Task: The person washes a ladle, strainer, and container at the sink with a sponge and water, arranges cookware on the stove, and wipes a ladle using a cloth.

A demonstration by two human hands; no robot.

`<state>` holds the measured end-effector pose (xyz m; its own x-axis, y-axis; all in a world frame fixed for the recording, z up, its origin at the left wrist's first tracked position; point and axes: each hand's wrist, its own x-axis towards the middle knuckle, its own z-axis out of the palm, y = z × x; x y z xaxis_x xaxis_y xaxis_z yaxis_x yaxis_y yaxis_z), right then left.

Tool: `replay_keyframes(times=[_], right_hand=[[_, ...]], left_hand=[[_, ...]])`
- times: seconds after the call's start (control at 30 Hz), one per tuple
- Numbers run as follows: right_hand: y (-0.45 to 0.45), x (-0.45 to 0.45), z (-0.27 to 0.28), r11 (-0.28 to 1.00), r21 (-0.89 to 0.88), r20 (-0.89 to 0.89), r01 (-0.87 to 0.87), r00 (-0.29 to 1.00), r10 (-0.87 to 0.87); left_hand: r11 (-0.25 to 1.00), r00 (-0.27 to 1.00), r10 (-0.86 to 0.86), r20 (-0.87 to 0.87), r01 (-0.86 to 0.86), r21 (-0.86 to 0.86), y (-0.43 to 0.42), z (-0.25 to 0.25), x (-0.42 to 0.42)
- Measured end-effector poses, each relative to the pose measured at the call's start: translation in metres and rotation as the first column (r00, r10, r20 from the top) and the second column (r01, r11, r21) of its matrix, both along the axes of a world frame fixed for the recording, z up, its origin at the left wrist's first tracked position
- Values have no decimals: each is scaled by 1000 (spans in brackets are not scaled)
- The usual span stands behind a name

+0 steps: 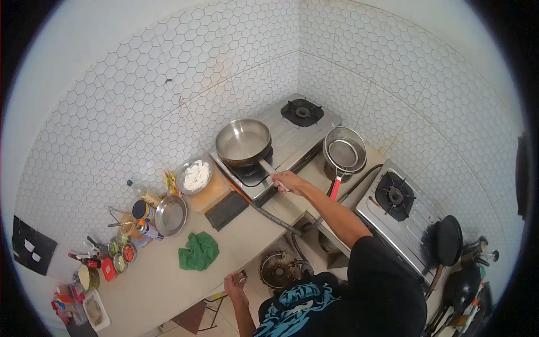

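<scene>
My right hand (pixel 287 182) is wrapped round the handle of a steel frying pan (pixel 244 140). The pan is over the left burner of a two-burner gas stove (pixel 269 126), tilted a little, and its inside looks bare. My left hand (pixel 236 287) is low by the counter's front edge, with its fingers curled in. A small pale spot shows at its fingers, too small to name. On the counter near that hand lies a crumpled green cloth (pixel 199 251). Left of the pan is a steel bowl of white powder (pixel 196 176).
A strainer (pixel 344 151) with a red handle rests on a pot right of the stove. A second stove (pixel 396 194) stands at the right, with a black pan (pixel 449 240) beside it. A steel plate (pixel 170 215), bottles and small bowls line the left wall. A dark slab (pixel 227 211) lies near the stove.
</scene>
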<state>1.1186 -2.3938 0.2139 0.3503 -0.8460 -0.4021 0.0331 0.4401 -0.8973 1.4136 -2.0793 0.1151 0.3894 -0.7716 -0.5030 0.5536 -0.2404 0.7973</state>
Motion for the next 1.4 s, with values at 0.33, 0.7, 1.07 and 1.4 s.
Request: replay_keyframes(times=[0.33,0.7,1.07,1.4], right_hand=[[94,-11,15,970,33,131,242,961,-245],[217,-109,86,832,-97,128,546,836,-533],[322,-185,85,522,-186,20,833,534,-845],[355,-215,46,371,-219,-94,902,359,-929]], left_hand=[[984,981,-177,84,178,-4,-26,6,-16],[864,863,-503,52,504,-10,-66,-2,-74],[687,690,-722,50,724,-66,-77,3,-150],[591,594,-798,104,805,-58,-81,3,-181]])
